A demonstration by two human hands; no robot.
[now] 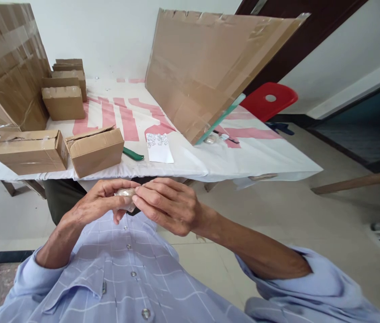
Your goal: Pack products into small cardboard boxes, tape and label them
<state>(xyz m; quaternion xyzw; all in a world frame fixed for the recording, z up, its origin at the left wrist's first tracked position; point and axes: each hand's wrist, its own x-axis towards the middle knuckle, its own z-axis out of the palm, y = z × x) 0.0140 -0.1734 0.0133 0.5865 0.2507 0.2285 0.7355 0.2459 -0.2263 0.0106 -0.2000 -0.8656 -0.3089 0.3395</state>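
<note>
Close to my body, just in front of the table edge, my left hand (104, 199) grips a small crinkled packet of clear plastic (126, 194) between thumb and fingers. What is inside the plastic cannot be made out. My right hand (170, 204) meets it from the other side, its thumb and fingertips pinching the packet's right edge. Beyond the hands lie two brown cardboard boxes, an opened-edge one (97, 150) and a taped one (31, 152). A green handle (132, 154) and a white paper with small drawn marks (159, 148) rest beside them.
A white cloth with red print covers the table (190, 161). At the back, a large cardboard sheet (206, 67) leans at a slant, with a red chair (271, 101) behind it. Large taped cartons (11, 67) and several small open boxes (62, 101) stand at the left.
</note>
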